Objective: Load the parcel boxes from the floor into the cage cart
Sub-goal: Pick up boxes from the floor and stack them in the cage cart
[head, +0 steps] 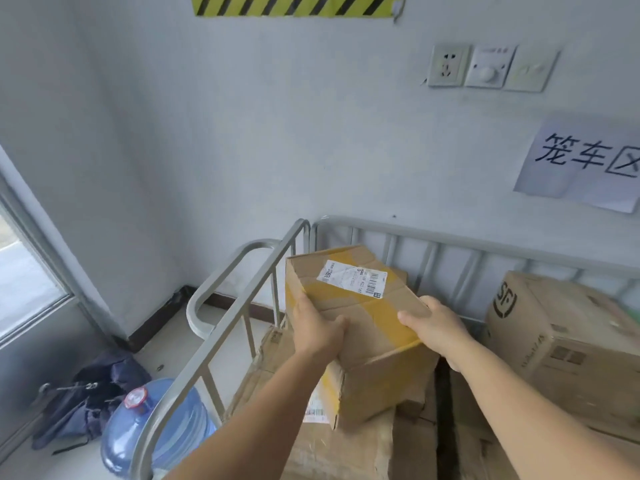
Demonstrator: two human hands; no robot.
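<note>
Parcel box (360, 317) gripped by left hand (317, 329) & right hand (438, 329), fingers curled

A: Soft, even daylight comes in from the window (24, 271) at left; the pale wall (207, 133) looks flat, with only faint shadows.

B: The picture is slightly soft, and straight lines bow toward the edges from the wide lens; no harsh glare.

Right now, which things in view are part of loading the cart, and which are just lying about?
Part of the job:
- taped parcel box, held by left hand and right hand
- cage cart
- SF box in the cart

Lying about:
- water jug on the floor
- dark bag
- wall socket
- paper sign
</note>
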